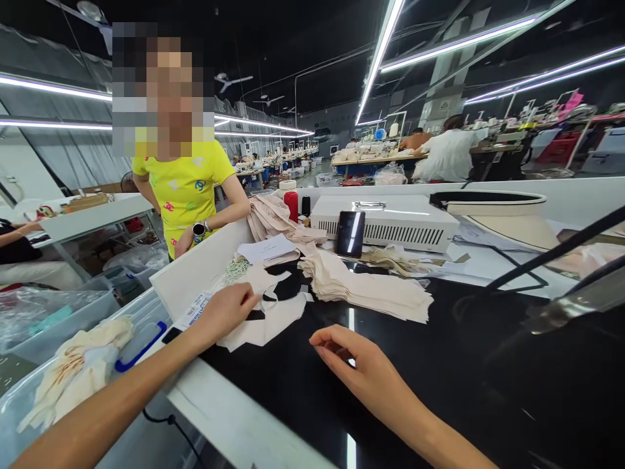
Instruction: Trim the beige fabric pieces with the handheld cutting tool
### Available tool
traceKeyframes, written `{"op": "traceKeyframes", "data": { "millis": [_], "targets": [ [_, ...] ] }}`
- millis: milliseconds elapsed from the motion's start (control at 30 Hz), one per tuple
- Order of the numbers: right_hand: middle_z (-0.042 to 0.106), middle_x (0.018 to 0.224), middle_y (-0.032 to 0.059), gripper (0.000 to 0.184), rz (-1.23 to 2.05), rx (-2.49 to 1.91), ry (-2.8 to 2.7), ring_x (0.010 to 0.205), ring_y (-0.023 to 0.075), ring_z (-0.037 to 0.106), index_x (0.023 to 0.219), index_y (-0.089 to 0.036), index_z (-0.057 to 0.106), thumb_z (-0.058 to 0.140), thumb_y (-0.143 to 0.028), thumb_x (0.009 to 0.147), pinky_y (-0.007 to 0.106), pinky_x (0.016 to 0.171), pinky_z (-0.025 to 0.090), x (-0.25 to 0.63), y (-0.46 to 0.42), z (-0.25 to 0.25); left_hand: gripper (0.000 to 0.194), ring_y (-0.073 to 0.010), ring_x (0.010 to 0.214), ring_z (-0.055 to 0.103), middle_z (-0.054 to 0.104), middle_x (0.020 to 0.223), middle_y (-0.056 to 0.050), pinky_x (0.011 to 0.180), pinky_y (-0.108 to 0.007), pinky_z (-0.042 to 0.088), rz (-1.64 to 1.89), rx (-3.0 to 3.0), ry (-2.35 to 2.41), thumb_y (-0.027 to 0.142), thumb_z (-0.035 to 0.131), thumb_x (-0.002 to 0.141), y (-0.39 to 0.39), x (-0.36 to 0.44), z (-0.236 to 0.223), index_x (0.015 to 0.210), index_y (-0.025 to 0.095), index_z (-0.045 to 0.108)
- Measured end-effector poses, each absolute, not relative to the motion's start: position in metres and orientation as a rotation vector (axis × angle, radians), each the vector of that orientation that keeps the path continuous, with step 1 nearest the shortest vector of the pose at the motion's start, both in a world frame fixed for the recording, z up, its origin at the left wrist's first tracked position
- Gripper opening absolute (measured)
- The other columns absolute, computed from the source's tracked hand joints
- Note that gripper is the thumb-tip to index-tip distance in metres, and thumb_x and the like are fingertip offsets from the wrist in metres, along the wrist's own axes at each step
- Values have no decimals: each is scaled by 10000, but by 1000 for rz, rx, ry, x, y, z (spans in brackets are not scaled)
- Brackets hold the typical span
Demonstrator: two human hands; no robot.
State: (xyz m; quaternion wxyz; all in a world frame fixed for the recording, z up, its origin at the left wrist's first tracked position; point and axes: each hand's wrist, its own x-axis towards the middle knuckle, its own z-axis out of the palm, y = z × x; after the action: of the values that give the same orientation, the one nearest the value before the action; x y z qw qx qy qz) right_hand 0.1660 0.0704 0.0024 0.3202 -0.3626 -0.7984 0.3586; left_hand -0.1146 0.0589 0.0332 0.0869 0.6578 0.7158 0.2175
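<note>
My left hand (227, 314) is at the left side of the black tabletop, its fingers curled over cream cut fabric pieces (280, 320). Its fingertips are hidden, so whether cloth is pinched in them does not show. My right hand (354, 355) hovers over the bare black surface with fingers loosely bent, the thumb a little apart from them and nothing visible between. Beyond it lies a stack of cream fabric pieces (361, 283). Close past my left hand are a tangle of pale green thread or elastic (236, 271) and a white paper slip (268, 249).
Upright at the back stands a phone (350, 233), against a white vented box (385, 221). A red thread cone (291, 206) and a visor (498, 218) flank the box. Dark lamp-like arms (551, 260) cross the right side. A person in a yellow shirt (188, 189) stands beyond the left panel; plastic bins (53, 312) sit below.
</note>
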Motion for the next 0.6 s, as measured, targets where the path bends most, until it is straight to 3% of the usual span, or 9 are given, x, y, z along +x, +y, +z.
{"op": "traceKeyframes", "data": {
  "millis": [100, 267, 367, 600],
  "targets": [
    [739, 866, 23, 189, 962, -937, -2105, 749, 195, 653, 891, -263, 713, 536, -326, 911, 316, 672, 518, 163, 68, 2, 381, -223, 706, 593, 631, 699, -21, 635, -297, 337, 560, 1904, 2081, 515, 655, 916, 52, -97, 21, 685, 218, 596],
    [732, 835, 20, 182, 970, -918, -2106, 716, 184, 638, 879, -258, 718, 545, -308, 906, 307, 661, 515, 161, 64, 1, 227, -213, 745, 590, 621, 708, -2, 647, -281, 339, 688, 1798, 1969, 349, 706, 824, 57, -87, 12, 692, 211, 583],
    [728, 812, 16, 176, 980, -922, -2082, 701, 180, 631, 871, -255, 717, 552, -307, 901, 300, 647, 512, 161, 64, 1, 198, -200, 790, 590, 636, 764, 2, 689, -271, 391, 835, 1719, 1810, 362, 690, 815, 59, -86, 15, 737, 206, 598],
    [660, 728, 2, 197, 1079, -914, -1915, 670, 169, 595, 929, -243, 720, 584, -384, 909, 280, 622, 491, 153, 64, 15, 511, -175, 764, 623, 700, 869, -32, 667, -253, 440, 958, 1404, 1428, 622, 786, 703, 43, -77, 29, 930, 175, 691]
  ]
}}
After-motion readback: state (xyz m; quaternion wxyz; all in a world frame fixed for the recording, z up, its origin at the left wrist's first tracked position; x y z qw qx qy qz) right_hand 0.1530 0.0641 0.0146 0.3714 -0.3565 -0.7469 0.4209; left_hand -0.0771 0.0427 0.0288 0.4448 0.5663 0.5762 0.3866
